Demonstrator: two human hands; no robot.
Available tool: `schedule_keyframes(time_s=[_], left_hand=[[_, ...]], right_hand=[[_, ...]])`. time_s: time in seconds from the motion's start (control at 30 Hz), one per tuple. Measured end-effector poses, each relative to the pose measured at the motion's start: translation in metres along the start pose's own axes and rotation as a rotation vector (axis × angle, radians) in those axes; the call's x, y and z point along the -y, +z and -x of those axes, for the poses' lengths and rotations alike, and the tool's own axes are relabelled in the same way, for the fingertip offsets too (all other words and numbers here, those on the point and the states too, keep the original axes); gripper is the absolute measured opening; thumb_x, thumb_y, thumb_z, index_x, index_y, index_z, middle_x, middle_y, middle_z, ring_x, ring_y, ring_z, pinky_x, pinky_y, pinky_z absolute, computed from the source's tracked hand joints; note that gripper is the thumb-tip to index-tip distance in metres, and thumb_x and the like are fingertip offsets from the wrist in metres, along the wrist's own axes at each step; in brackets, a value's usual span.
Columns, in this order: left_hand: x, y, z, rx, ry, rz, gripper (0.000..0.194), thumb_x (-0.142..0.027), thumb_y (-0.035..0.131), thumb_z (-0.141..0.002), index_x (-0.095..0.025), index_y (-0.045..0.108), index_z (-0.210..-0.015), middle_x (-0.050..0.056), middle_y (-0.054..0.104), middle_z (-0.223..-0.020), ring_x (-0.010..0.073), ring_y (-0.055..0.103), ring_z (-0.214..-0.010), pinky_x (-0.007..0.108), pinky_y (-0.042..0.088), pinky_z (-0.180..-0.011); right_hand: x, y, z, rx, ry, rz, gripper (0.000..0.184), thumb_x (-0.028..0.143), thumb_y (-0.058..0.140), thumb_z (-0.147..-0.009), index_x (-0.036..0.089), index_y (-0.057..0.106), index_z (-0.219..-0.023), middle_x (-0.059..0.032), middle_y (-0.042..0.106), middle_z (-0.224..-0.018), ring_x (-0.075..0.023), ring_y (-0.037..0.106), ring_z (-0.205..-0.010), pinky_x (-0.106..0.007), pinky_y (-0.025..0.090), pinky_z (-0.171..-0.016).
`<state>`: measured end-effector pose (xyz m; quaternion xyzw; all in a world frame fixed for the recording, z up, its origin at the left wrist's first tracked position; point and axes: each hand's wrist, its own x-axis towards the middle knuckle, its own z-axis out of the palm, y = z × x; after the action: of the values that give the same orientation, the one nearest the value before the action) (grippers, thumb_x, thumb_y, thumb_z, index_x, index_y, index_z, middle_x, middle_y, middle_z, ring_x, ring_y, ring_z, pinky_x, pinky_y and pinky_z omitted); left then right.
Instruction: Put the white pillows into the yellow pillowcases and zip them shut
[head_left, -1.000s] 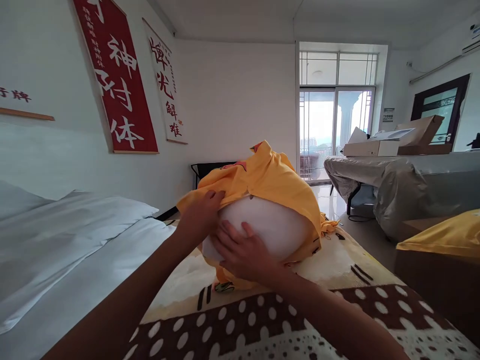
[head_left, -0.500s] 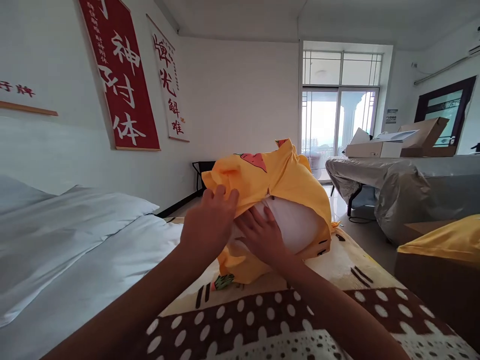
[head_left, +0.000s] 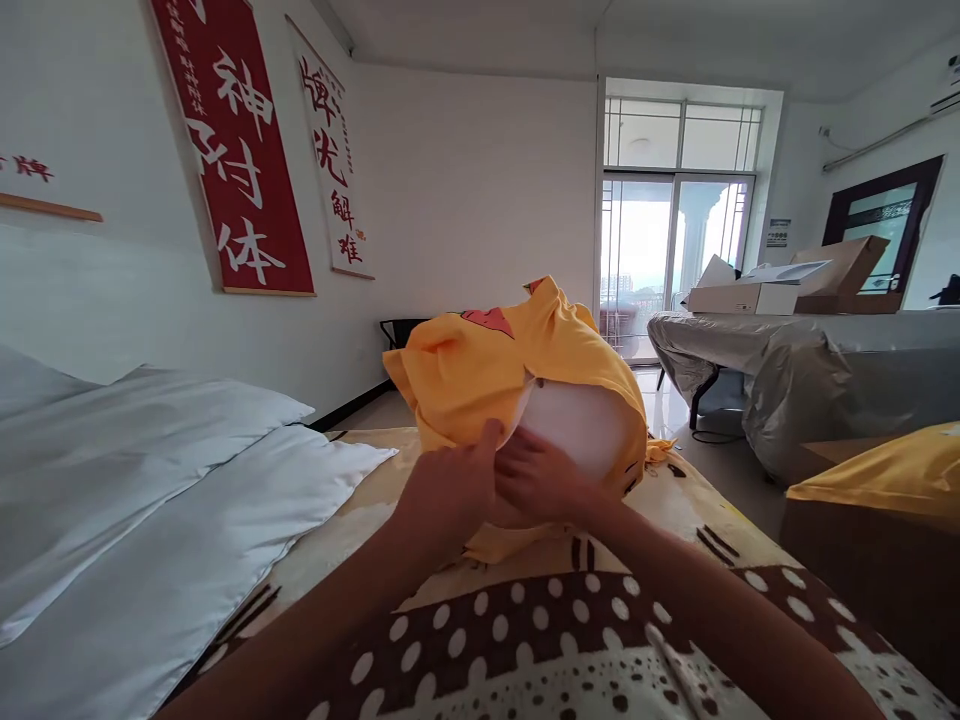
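Observation:
A white pillow (head_left: 581, 425) stands on the bed, mostly inside a yellow pillowcase (head_left: 480, 375) with a red cartoon print. My left hand (head_left: 454, 490) pinches the lower edge of the yellow case near its opening, thumb up. My right hand (head_left: 536, 478) is right beside it, fingers curled against the bare white pillow and the case edge. Both hands meet at the pillow's near, lower side. The pillow rests on a patterned blanket (head_left: 525, 640) with brown and white dots.
White pillows and a white duvet (head_left: 142, 470) lie to the left. Red and white wall scrolls (head_left: 232, 150) hang above them. A grey covered table (head_left: 817, 370) with cardboard boxes (head_left: 787, 285) stands at the right. Another yellow cloth (head_left: 892, 470) lies on a brown box at far right.
Both hands slid down and toward me to the pillow's lower edge and closed together on the case. More of the yellow case covers the pillow's left side.

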<state>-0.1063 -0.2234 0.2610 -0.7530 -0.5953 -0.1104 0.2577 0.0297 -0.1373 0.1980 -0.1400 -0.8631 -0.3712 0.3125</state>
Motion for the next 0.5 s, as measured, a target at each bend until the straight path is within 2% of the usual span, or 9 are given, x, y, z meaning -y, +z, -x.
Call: schedule_keyframes(time_s=[0.07, 0.1, 0.17, 0.2, 0.3, 0.37, 0.43, 0.5], left_hand=[[0.010, 0.008, 0.006, 0.046, 0.026, -0.035, 0.039, -0.009, 0.033, -0.077, -0.014, 0.047, -0.113, 0.007, 0.066, -0.062, 0.0262, 0.066, -0.061, 0.029, 0.038, -0.049], [0.014, 0.013, 0.010, 0.049, 0.053, -0.028, 0.037, -0.010, 0.034, -0.077, -0.014, 0.048, -0.111, 0.006, 0.066, -0.062, 0.0266, 0.066, -0.060, 0.029, 0.037, -0.048], [0.017, 0.023, 0.016, -0.011, 0.127, 0.026, 0.034, -0.010, 0.035, -0.076, -0.015, 0.049, -0.107, 0.005, 0.065, -0.060, 0.0253, 0.064, -0.056, 0.029, 0.035, -0.047], [0.015, 0.030, 0.019, -0.091, 0.181, 0.061, 0.032, -0.009, 0.035, -0.076, -0.015, 0.050, -0.103, 0.004, 0.064, -0.059, 0.0238, 0.062, -0.053, 0.029, 0.035, -0.046], [0.001, 0.057, 0.026, -0.474, 0.400, 0.132, 0.023, -0.008, 0.035, -0.078, -0.015, 0.052, -0.092, 0.002, 0.059, -0.057, 0.0190, 0.056, -0.050, 0.029, 0.036, -0.048], [-0.012, 0.076, 0.030, -0.664, 0.514, 0.111, 0.021, -0.008, 0.037, -0.081, -0.014, 0.053, -0.093, 0.003, 0.058, -0.060, 0.0177, 0.055, -0.053, 0.030, 0.039, -0.052], [-0.024, 0.092, 0.034, -0.732, 0.553, 0.077, 0.024, -0.008, 0.040, -0.083, -0.011, 0.054, -0.102, 0.005, 0.059, -0.065, 0.0177, 0.055, -0.059, 0.031, 0.041, -0.058], [-0.036, 0.103, 0.036, -0.730, 0.525, 0.051, 0.028, -0.009, 0.044, -0.083, -0.012, 0.055, -0.109, 0.006, 0.061, -0.070, 0.0188, 0.056, -0.063, 0.033, 0.041, -0.061]], right_hand=[[-0.021, -0.026, 0.010, -0.101, 0.063, 0.076, 0.030, 0.018, 0.042, -0.091, 0.022, 0.060, -0.115, -0.0037, 0.063, -0.120, -0.0192, 0.051, -0.115, -0.038, 0.036, -0.101], [-0.031, -0.039, 0.014, -0.165, 0.123, 0.129, 0.029, 0.019, 0.043, -0.091, 0.020, 0.060, -0.115, -0.0054, 0.063, -0.118, -0.0199, 0.051, -0.113, -0.038, 0.038, -0.098], [-0.048, -0.060, 0.018, -0.272, 0.307, 0.266, 0.029, 0.020, 0.047, -0.088, 0.017, 0.060, -0.113, -0.0093, 0.064, -0.113, -0.0229, 0.052, -0.110, -0.039, 0.038, -0.092], [-0.053, -0.068, 0.018, -0.286, 0.401, 0.333, 0.031, 0.021, 0.049, -0.085, 0.017, 0.059, -0.114, -0.0111, 0.063, -0.112, -0.0253, 0.051, -0.109, -0.041, 0.037, -0.091], [-0.062, -0.080, 0.013, -0.167, 0.559, 0.452, 0.040, 0.023, 0.052, -0.079, 0.014, 0.056, -0.118, -0.0139, 0.061, -0.108, -0.0282, 0.053, -0.101, -0.040, 0.037, -0.082], [-0.064, -0.081, 0.007, -0.066, 0.550, 0.462, 0.029, 0.019, 0.049, -0.080, 0.014, 0.059, -0.108, -0.0107, 0.064, -0.092, -0.0233, 0.055, -0.086, -0.033, 0.037, -0.071], [-0.067, -0.080, -0.004, -0.012, 0.538, 0.433, 0.019, 0.014, 0.045, -0.083, 0.016, 0.060, -0.094, -0.0067, 0.062, -0.077, -0.0181, 0.054, -0.072, -0.028, 0.034, -0.063], [-0.071, -0.080, -0.018, 0.005, 0.553, 0.378, 0.017, 0.011, 0.042, -0.085, 0.016, 0.058, -0.087, -0.0041, 0.060, -0.067, -0.0150, 0.052, -0.062, -0.026, 0.031, -0.058]])
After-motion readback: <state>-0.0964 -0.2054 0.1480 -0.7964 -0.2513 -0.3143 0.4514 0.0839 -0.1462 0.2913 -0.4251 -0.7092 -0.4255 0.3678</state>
